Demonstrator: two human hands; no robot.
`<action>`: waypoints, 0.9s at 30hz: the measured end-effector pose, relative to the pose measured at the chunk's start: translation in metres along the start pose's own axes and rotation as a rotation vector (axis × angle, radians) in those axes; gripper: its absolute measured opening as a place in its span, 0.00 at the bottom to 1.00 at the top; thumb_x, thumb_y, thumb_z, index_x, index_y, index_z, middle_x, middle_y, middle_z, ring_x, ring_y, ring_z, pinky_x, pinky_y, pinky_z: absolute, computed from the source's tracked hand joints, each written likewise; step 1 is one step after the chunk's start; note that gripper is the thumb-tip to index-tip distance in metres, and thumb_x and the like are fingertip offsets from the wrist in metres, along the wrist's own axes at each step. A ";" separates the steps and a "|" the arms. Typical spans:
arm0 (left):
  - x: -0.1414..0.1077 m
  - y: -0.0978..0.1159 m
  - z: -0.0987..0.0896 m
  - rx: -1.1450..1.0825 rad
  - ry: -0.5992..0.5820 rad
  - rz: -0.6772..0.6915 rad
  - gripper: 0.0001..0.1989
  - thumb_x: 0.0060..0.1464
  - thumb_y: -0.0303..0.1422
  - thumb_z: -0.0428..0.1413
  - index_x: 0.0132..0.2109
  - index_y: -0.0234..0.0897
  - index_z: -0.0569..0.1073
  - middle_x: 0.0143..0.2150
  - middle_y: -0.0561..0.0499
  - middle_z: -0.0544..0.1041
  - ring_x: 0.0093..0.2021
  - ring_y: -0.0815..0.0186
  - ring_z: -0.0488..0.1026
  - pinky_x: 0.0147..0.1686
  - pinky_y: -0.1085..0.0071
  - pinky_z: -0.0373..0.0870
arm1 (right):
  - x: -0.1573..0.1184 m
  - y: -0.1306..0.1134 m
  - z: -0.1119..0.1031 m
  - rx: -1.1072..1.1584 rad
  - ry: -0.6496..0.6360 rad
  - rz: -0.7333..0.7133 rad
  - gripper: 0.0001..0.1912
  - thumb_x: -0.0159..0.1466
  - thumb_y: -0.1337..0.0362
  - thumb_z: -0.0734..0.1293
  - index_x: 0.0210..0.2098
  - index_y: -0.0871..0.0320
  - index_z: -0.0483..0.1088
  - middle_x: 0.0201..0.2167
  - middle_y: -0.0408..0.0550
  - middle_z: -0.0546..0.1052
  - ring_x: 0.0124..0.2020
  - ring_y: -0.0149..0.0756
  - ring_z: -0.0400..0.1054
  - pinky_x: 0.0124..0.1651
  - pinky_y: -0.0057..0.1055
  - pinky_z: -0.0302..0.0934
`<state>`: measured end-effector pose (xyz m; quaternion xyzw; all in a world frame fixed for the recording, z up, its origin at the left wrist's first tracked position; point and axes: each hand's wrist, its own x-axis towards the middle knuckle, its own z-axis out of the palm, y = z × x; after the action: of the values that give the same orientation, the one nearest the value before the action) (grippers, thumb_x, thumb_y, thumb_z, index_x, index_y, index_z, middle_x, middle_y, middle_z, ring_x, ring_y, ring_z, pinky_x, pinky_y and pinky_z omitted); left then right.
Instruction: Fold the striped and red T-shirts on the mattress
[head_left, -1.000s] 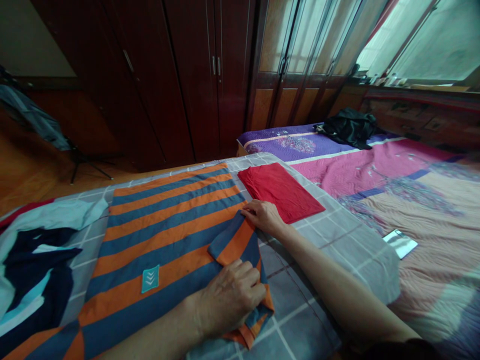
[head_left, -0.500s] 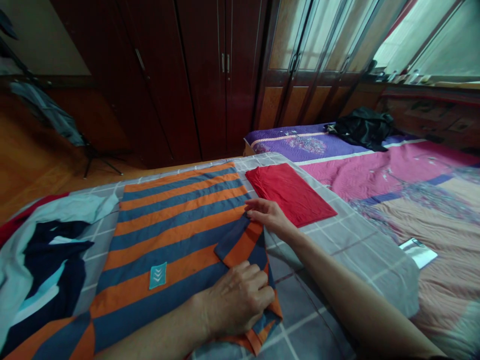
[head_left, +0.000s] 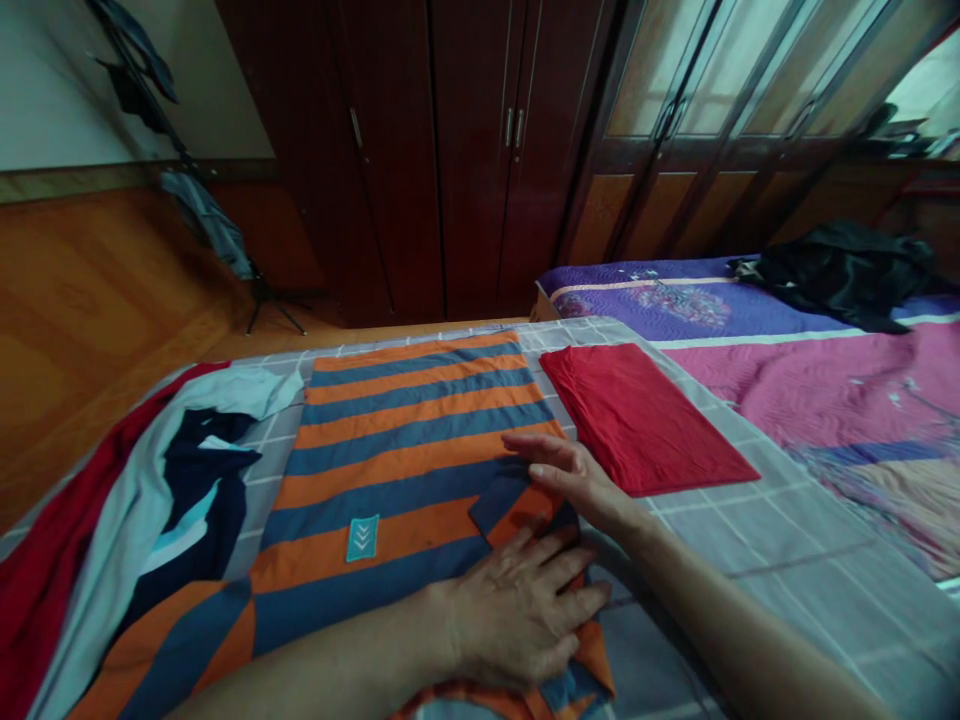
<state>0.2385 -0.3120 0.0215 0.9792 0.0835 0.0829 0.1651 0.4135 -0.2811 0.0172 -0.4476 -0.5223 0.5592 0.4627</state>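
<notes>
An orange and blue-grey striped shirt point(head_left: 420, 430) lies spread out, a small turquoise patch point(head_left: 363, 538) on it. Its near right sleeve is folded inward over the body. My left hand point(head_left: 525, 605) rests flat on the folded part, palm down, with fingers spread. Just beyond it, my right hand point(head_left: 577, 478) is at the shirt's right edge by the top of the fold, fingers stretched out and thumb apart. Part of the sleeve and the collar area are hidden under my left hand and forearm.
A folded red cloth point(head_left: 645, 415) lies right of the shirt on the grey checked sheet point(head_left: 720, 560). Red, white and navy clothes point(head_left: 202, 500) are heaped at the left. A black garment point(head_left: 840, 270) sits on the purple and pink bedspread point(head_left: 675, 300). Dark wardrobes point(head_left: 480, 200) stand behind.
My left hand has gone from curled fingers to lying flat and spread on the fold. My right hand has loosened at the sleeve's edge. The view has turned left.
</notes>
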 end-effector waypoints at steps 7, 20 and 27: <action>0.005 -0.047 -0.016 0.013 0.316 -0.592 0.07 0.57 0.32 0.53 0.44 0.36 0.69 0.42 0.49 0.70 0.45 0.62 0.66 0.47 0.63 0.66 | 0.008 0.009 -0.005 0.085 0.288 0.143 0.13 0.51 0.58 0.69 0.33 0.59 0.71 0.20 0.43 0.73 0.17 0.28 0.64 0.20 0.25 0.56; 0.018 -0.055 -0.002 -0.236 0.325 -0.684 0.05 0.53 0.27 0.52 0.38 0.39 0.66 0.33 0.54 0.74 0.34 0.65 0.72 0.35 0.70 0.65 | 0.007 0.019 0.005 -0.192 0.441 0.050 0.10 0.51 0.60 0.63 0.29 0.60 0.70 0.14 0.40 0.68 0.14 0.29 0.60 0.17 0.25 0.51; 0.018 -0.063 -0.011 -0.622 0.406 -0.661 0.17 0.45 0.20 0.50 0.42 0.41 0.68 0.41 0.55 0.75 0.43 0.68 0.72 0.45 0.74 0.65 | 0.006 0.025 0.003 -0.259 0.355 0.045 0.14 0.55 0.63 0.62 0.40 0.62 0.69 0.21 0.42 0.72 0.19 0.29 0.63 0.21 0.25 0.56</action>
<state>0.2449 -0.2464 0.0132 0.7688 0.3910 0.2362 0.4475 0.4088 -0.2765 -0.0075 -0.6063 -0.4901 0.4101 0.4733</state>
